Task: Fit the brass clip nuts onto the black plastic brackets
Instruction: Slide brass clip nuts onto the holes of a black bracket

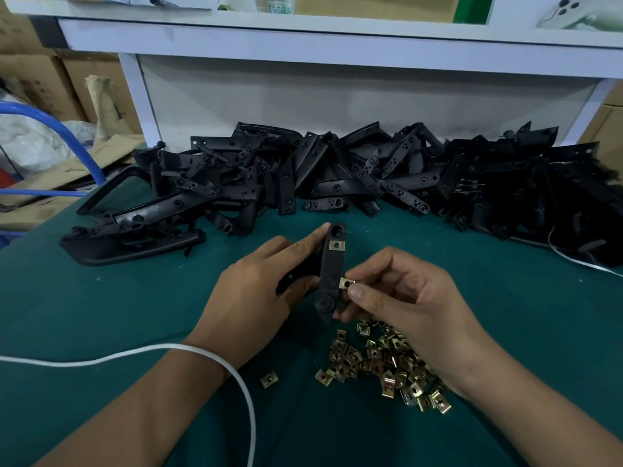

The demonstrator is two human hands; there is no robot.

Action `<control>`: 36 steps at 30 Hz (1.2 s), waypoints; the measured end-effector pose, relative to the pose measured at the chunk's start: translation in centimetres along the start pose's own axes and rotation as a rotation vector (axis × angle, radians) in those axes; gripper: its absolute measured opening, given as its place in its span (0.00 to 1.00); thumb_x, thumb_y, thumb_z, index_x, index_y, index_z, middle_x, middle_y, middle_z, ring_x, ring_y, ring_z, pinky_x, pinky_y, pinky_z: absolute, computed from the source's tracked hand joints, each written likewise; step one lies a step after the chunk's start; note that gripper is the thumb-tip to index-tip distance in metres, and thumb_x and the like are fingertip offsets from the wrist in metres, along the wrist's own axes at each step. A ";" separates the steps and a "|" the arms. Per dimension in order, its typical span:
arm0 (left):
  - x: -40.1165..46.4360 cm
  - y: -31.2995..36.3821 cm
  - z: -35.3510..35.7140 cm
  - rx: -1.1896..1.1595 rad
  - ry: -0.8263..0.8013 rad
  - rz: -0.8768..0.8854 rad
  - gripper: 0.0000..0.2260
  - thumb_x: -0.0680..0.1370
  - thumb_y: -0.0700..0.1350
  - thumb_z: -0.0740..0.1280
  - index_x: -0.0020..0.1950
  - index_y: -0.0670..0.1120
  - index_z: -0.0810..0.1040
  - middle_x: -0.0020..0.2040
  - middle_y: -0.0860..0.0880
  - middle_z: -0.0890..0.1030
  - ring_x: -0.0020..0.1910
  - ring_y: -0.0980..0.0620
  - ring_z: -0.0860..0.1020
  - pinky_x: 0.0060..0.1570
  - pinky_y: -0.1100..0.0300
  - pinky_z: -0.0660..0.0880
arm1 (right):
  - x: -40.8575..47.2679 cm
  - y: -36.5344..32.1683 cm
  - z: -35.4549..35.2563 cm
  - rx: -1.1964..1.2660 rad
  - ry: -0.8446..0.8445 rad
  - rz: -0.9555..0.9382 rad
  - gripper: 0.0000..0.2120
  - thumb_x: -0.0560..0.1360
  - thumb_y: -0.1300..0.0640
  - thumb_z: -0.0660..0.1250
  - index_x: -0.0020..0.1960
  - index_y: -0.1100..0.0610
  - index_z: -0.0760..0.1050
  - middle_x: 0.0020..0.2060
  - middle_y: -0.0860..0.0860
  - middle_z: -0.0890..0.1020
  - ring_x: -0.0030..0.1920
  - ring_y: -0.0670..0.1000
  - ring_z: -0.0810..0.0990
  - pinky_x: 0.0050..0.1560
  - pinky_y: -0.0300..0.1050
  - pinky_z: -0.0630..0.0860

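Small assembly workshop / factory bench. Worktop (101, 315) has a dark green mat cover, w/ a white metal-frame shelf (303, 32) over the back of it. Bulk parts tell it: a long heap of black plastic brackets (337, 170) piled loose along the rear, many alike, plus a loose pile of brass clip nuts (381, 362) near the front edge. No bins, parts just dumped on the mat. Cardboard boxes (50, 79) stacked at left behind the worktop, flattened cardboard + plastic bags beside them, and a blue hose (67, 129) looping in. More cardboard at far right. Looks like piecework hand assy, not a home or office.
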State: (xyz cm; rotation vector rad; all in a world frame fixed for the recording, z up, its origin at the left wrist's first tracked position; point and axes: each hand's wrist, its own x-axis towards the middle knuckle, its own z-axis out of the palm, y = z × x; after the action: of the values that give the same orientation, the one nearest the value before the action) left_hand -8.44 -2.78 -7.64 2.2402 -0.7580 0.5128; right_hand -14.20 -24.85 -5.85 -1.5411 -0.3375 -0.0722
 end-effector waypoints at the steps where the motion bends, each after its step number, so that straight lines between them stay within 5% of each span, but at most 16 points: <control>1: 0.0 0.0 0.0 0.001 -0.001 0.003 0.29 0.78 0.53 0.65 0.78 0.65 0.65 0.50 0.58 0.74 0.46 0.51 0.77 0.42 0.46 0.78 | 0.0 0.0 0.0 0.000 -0.008 -0.003 0.04 0.76 0.62 0.74 0.50 0.59 0.83 0.44 0.62 0.86 0.43 0.58 0.89 0.48 0.43 0.83; 17: 0.0 0.0 -0.1 -0.032 -0.036 0.057 0.30 0.78 0.51 0.66 0.79 0.66 0.61 0.50 0.56 0.74 0.45 0.51 0.77 0.41 0.46 0.78 | 0.0 -0.6 -0.4 0.088 -0.098 0.015 0.04 0.75 0.69 0.71 0.49 0.67 0.81 0.43 0.66 0.86 0.42 0.64 0.88 0.46 0.47 0.85; 36: 0.0 1.1 -0.7 0.136 0.022 0.083 0.28 0.78 0.51 0.65 0.79 0.60 0.67 0.51 0.56 0.77 0.43 0.50 0.79 0.36 0.49 0.79 | -0.2 -0.8 0.3 0.040 -0.011 0.005 0.04 0.73 0.64 0.75 0.48 0.62 0.83 0.42 0.63 0.87 0.42 0.63 0.89 0.44 0.47 0.86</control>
State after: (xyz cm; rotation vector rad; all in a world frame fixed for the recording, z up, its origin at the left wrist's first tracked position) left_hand -9.23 -2.97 -6.61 2.3312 -0.8298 0.6454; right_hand -14.61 -24.63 -5.17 -1.5033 -0.3413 -0.0528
